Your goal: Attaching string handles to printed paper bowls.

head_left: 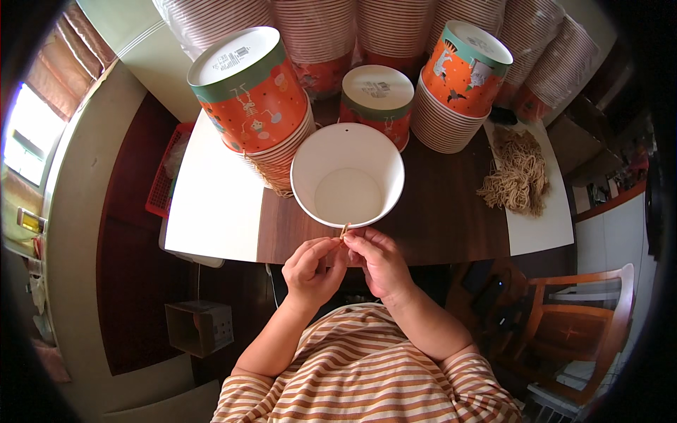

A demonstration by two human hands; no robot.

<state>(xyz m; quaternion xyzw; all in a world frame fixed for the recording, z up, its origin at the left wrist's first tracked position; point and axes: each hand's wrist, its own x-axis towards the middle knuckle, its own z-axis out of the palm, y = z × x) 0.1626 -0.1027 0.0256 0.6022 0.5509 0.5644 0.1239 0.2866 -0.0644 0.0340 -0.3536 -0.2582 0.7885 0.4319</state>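
Between both hands' fingertips, thin tan cord [344, 230] meets white bucket [347, 176].

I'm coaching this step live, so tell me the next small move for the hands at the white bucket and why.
Probably bring the cord end up to the bucket's near rim. Both the left hand and right hand pinch it just below the open white bucket, whose far wall shows a small hole; whether the near side has one cannot be seen.

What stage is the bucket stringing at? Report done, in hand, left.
Done: cannot tell; no strung bucket is identifiable. In hand: left hand and right hand pinch a string at the rim of the open bucket. Left: string pile and bucket stacks.
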